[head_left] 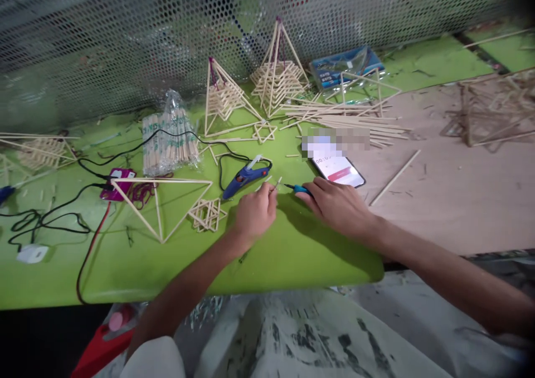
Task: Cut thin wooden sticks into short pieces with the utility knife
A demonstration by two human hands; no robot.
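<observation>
My left hand [254, 213] rests on the green table [175, 266], its fingers pinched on a short bamboo stick [277, 184]. My right hand [334, 202] lies just right of it, closed on a small blue-handled cutter [297, 188] whose tip points toward the stick. A blue glue gun [244, 176] lies just behind my left hand. A small woven stick star [207, 214] and a flat stick triangle [161, 205] lie to the left.
A phone [337, 166] lies behind my right hand. Two stick pyramids [278, 71] stand at the back near loose sticks [346, 119]. A bag of sticks [169, 138], black cables [50, 216] and a white plug [31, 253] sit left. A plywood board [451, 188] lies on the right.
</observation>
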